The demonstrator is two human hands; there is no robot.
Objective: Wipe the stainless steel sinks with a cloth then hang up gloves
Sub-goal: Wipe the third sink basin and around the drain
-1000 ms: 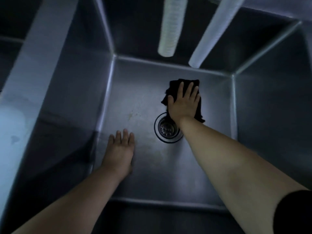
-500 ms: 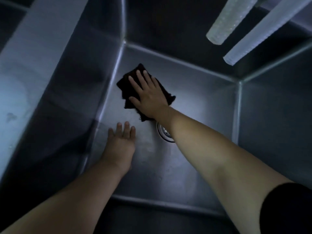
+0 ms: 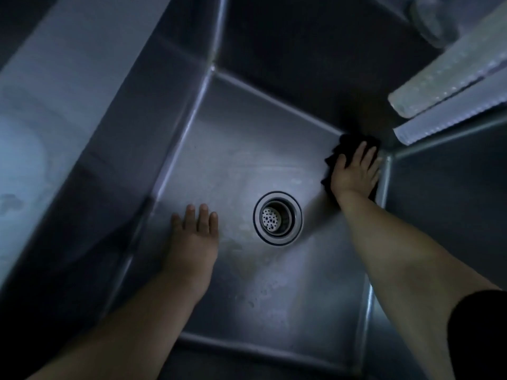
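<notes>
Deep steel sink (image 3: 247, 160), pretty dim. Right hand (image 3: 354, 174) presses flat, fingers slightly spread, on the bunched black cloth (image 3: 333, 160) in the far right corner. Left hand (image 3: 194, 237) rests flat on the sink floor, fingers together, left of the drain (image 3: 277, 218). Can't make out any long axis on the cloth.

Cloth (image 3: 346, 144) black. Sink (image 3: 247, 165) grey-blue steel. Drain strainer (image 3: 271, 218) silver, dotted holes. Hoses (image 3: 450, 78) translucent white, ribbed. Sleeve (image 3: 480, 333) black.

Right hand (image 3: 354, 174) covers most of the cloth (image 3: 333, 160).
</notes>
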